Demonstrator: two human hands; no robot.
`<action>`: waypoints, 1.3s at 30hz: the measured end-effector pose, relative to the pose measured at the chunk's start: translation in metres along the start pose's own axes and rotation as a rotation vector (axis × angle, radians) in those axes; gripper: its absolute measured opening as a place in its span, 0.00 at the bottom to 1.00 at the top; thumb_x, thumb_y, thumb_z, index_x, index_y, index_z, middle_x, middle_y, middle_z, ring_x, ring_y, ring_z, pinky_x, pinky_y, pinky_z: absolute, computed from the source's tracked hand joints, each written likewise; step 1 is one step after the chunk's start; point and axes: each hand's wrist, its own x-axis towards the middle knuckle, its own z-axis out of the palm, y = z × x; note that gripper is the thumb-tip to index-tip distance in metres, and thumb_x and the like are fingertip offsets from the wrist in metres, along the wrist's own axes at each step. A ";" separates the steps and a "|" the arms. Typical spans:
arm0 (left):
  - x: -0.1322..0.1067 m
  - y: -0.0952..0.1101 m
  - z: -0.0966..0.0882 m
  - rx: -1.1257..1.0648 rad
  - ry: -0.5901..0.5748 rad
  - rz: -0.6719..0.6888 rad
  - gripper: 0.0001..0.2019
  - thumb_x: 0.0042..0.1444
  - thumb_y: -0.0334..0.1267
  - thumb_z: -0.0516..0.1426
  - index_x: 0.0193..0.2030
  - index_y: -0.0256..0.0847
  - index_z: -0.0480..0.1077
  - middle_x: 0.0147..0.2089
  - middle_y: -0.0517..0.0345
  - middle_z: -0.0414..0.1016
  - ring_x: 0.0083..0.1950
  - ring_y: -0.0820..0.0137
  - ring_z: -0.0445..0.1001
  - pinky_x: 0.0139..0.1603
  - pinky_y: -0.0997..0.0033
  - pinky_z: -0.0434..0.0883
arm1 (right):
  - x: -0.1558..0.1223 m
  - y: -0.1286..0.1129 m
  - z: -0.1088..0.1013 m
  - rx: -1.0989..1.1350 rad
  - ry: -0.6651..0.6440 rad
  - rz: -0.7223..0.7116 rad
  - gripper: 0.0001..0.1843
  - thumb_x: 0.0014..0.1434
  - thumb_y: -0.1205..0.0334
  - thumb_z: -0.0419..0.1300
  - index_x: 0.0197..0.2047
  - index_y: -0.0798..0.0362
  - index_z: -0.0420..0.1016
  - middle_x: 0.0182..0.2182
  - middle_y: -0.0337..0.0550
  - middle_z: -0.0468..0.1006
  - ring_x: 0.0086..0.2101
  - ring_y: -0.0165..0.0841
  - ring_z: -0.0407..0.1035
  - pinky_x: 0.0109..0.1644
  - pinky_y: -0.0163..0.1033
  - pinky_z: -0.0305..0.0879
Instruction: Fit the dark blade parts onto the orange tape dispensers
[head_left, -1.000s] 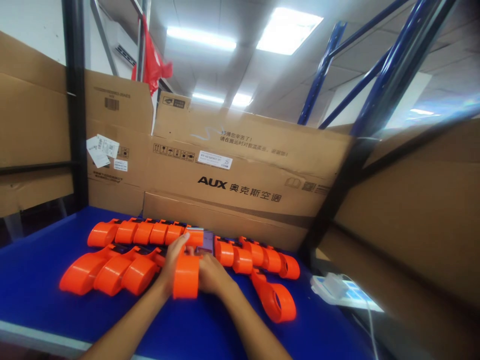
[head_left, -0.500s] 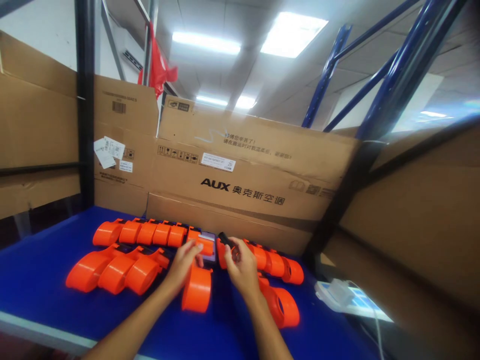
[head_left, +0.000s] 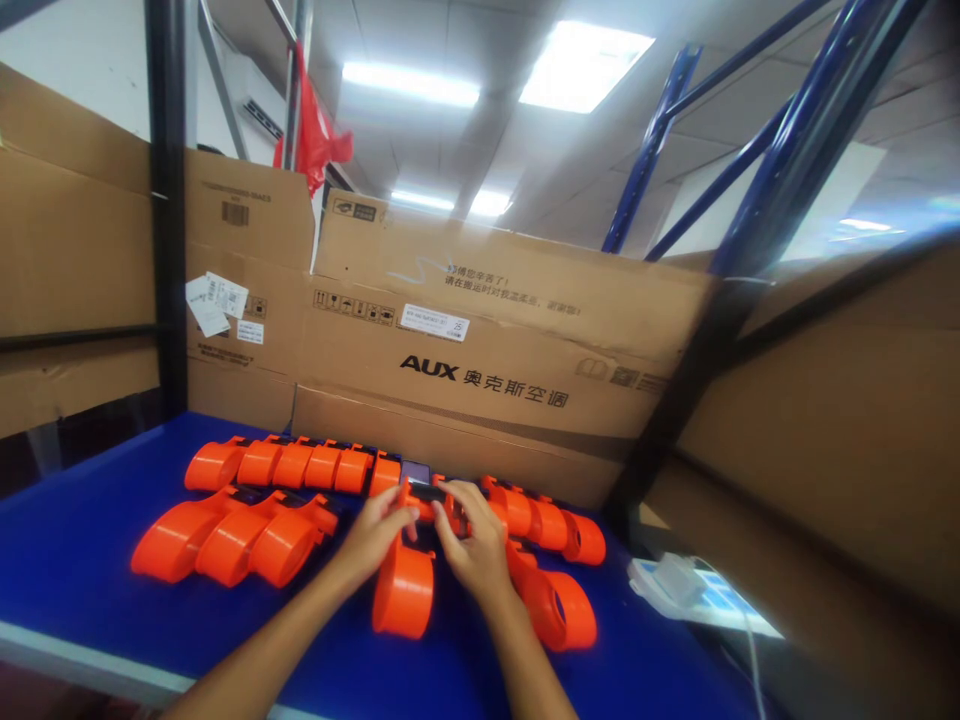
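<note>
An orange plastic tape-dispenser body (head_left: 405,590) lies on the blue table (head_left: 75,590) in front of me. My left hand (head_left: 375,535) pinches its narrow upper end. My right hand (head_left: 472,545) is closed on the same end and presses a small black part (head_left: 429,492) onto it. Behind my hands runs a row of several like orange dispensers (head_left: 300,465), with a second group (head_left: 225,540) at the left and more at the right (head_left: 547,525). A purple-screened phone (head_left: 415,470) lies in the back row.
Big cardboard sheets (head_left: 480,370) printed AUX wall the table at the back and both sides. One loose orange dispenser (head_left: 559,605) lies right of my hands. A white device with a cable (head_left: 675,580) sits at the right. Black and blue rack posts stand around.
My right hand picked a small black part from the back row and brought it down onto the dispenser's upper end. My left hand shifted to pinch that end. The dispenser moved slightly right.
</note>
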 end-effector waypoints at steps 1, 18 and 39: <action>-0.001 0.001 0.001 -0.003 -0.002 -0.003 0.12 0.51 0.45 0.62 0.38 0.38 0.73 0.23 0.62 0.72 0.24 0.72 0.66 0.28 0.73 0.60 | 0.000 -0.001 0.000 -0.001 -0.001 -0.001 0.13 0.65 0.61 0.57 0.52 0.50 0.74 0.46 0.50 0.77 0.47 0.40 0.73 0.51 0.45 0.71; -0.004 0.002 0.005 -0.037 -0.034 -0.097 0.15 0.50 0.44 0.63 0.42 0.38 0.73 0.24 0.60 0.74 0.22 0.72 0.68 0.25 0.74 0.61 | 0.003 -0.015 -0.016 -0.054 -0.043 0.090 0.21 0.66 0.56 0.56 0.59 0.51 0.70 0.45 0.51 0.77 0.41 0.39 0.73 0.47 0.44 0.71; 0.001 -0.006 -0.005 0.047 -0.012 -0.133 0.17 0.52 0.48 0.62 0.42 0.38 0.73 0.24 0.59 0.75 0.23 0.72 0.69 0.24 0.75 0.61 | -0.085 -0.021 -0.119 -0.736 -0.792 0.707 0.24 0.54 0.77 0.55 0.52 0.51 0.76 0.44 0.55 0.81 0.46 0.49 0.77 0.45 0.45 0.68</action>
